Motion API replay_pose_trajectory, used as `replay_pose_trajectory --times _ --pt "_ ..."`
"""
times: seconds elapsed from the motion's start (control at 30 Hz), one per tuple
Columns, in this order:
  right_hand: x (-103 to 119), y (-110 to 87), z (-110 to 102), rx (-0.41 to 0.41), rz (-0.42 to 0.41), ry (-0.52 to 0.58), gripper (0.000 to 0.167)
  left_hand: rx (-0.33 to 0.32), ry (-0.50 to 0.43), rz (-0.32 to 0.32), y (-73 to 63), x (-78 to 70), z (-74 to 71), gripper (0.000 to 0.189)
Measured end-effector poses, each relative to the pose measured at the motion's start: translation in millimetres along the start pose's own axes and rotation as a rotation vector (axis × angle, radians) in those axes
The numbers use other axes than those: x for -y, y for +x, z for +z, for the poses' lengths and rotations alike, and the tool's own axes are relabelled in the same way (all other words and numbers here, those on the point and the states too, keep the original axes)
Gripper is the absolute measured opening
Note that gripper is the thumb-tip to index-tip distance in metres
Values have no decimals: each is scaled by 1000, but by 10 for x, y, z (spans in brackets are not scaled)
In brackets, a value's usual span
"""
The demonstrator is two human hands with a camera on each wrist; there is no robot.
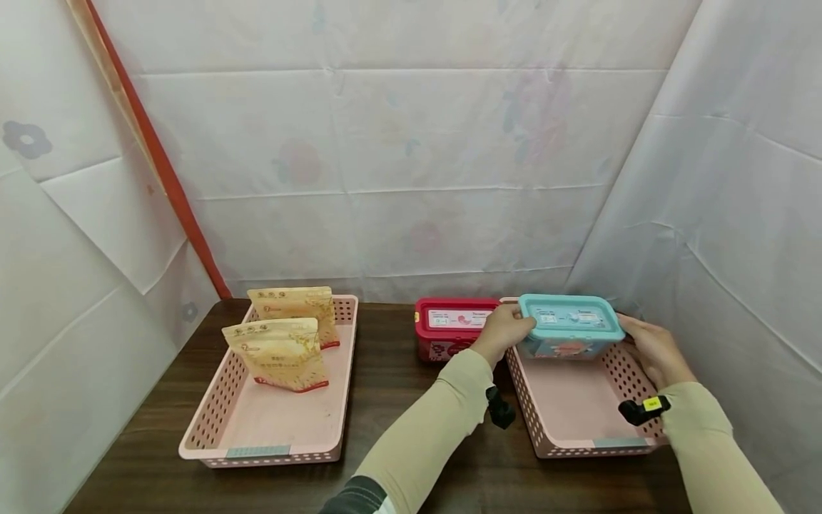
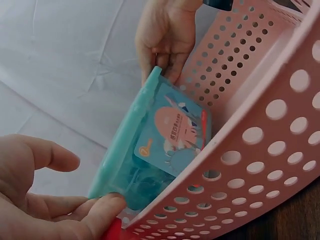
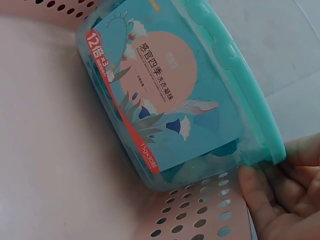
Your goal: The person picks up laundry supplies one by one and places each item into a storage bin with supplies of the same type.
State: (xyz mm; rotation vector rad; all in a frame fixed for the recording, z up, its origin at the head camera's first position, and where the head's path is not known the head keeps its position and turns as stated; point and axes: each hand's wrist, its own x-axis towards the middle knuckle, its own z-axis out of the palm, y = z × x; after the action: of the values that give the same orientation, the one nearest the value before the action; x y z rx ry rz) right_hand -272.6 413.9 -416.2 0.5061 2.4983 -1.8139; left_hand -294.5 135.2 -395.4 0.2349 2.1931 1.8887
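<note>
A teal-lidded box of laundry capsules [image 1: 570, 323] is at the back end of the right pink basket [image 1: 526, 407], between both hands. My left hand [image 1: 504, 330] holds its left end at the lid, and my right hand [image 1: 655, 350] grips the opposite end. Close up in the right wrist view, the fingers [image 3: 260, 187] of the right hand lie under the lid's rim. The box [image 2: 170, 135] looks tilted behind the basket's holed wall in the left wrist view. Whether its base rests on the basket floor is hard to tell.
A red lidded box [image 1: 449, 325] stands on the dark wooden table [image 1: 385, 400], just left of the right basket. Further left, another pink basket [image 1: 289, 428] holds two yellow pouches [image 1: 282, 357]. White sheeting [image 1: 411, 214] walls the back and sides.
</note>
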Motion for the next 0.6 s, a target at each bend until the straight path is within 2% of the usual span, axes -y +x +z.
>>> replay_pose_trajectory --times 0.1,0.2,0.37,0.6 --pt "14 17 5 12 16 -12 68 11 10 0 -8 -3 -10 25" --pt "41 16 15 42 19 -22 65 30 52 0 -5 1 -25 10" --pt "68 7 35 80 3 -53 61 73 137 -1 -5 -7 -53 35" --pt "104 -2 56 105 -8 -103 61 114 154 3 -39 -18 -103 29"
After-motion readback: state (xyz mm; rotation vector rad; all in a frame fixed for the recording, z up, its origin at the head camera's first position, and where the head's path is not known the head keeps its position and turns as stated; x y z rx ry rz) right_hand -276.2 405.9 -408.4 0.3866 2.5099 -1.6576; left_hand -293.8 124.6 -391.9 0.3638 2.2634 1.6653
